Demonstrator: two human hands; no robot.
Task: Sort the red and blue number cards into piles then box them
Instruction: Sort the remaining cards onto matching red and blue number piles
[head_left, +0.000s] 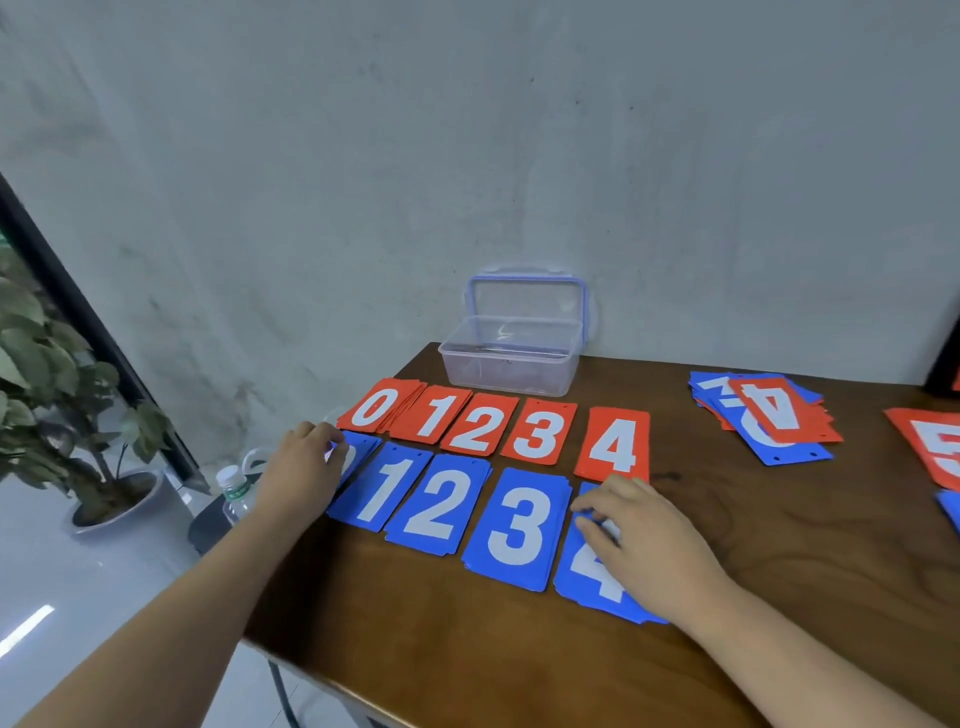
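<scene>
The sorting looks well under way but not finished. On the wooden table a far row of red piles runs from the red 0 pile on the left to the red 4 pile on the right; just nearer, a matching blue row runs from the blue 0 pile to the blue 4 pile; neighbouring piles touch or slightly overlap.

Far right lies a mixed stack of red and blue cards, fanned and askew, a red 4 on top; it appears unsorted. At the right edge a red 5 card and a blue card are cut off by the frame, so higher numbers seem only begun.

The left hand lies knuckles-up over the left part of the blue 0 pile, fingers bent down; whether it grips cannot be told. The right hand rests on the blue 4 pile, fingers and thumb curled at its far left corner, apparently pinching cards there.

The clear box stands at the far edge by the wall, its lid upright behind it; it appears to hold no cards, so boxing is not yet begun.
</scene>
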